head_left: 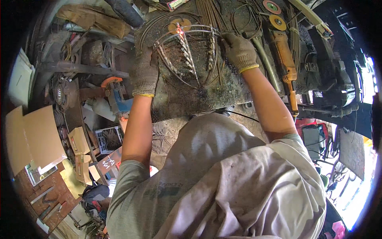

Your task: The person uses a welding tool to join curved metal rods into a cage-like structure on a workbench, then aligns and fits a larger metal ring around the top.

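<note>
A curved metal rod frame (190, 80) lies on the dark workbench, its bent rods meeting at a point toward me. Pale, notched strips (186, 51) run along several of its rods. A small red-orange bright spot shows near the top of the middle strip. My left hand (145, 73), in a grey knit glove with a yellow cuff, grips the frame's left end; its fingertips are partly hidden. On the far right corner of the frame, my right hand (241, 51), gloved alike, has its fingers closed.
An orange angle grinder (285, 57) lies right of my right hand, beside a metal tube (267, 63). Yellow and pink discs (277, 22) sit beyond it. Thin rods (207, 14) and wire coils (246, 18) cover the bench's far side. A blue tool (118, 97) stands at left.
</note>
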A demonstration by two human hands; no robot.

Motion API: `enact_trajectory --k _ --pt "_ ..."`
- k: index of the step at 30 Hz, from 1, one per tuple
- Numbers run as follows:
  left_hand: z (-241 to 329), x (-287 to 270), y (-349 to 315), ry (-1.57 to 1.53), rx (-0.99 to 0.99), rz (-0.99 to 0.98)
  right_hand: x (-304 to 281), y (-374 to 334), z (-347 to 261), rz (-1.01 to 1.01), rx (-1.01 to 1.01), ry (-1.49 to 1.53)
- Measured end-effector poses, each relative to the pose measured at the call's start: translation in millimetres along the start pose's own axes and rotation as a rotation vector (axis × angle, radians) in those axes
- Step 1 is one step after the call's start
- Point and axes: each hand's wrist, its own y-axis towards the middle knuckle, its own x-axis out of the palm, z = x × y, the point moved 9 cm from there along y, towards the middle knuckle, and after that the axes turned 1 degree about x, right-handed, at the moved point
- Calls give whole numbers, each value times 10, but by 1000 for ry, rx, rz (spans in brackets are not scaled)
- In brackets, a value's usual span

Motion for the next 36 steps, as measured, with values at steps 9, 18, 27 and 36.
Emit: enact_trajectory --k 9,18,27,36 --pt "4 -58 -49 -65 94 75 26 -12 43 83 -16 42" --pt "-4 -23 -105 -45 83 107 -69 -26 19 -5 52 141" --pt "229 -377 -532 -136 103 142 -762 -940 218 -51 275 48" --pt "1170 -358 -849 -414 241 -209 -446 -1342 429 -214 202 -141"
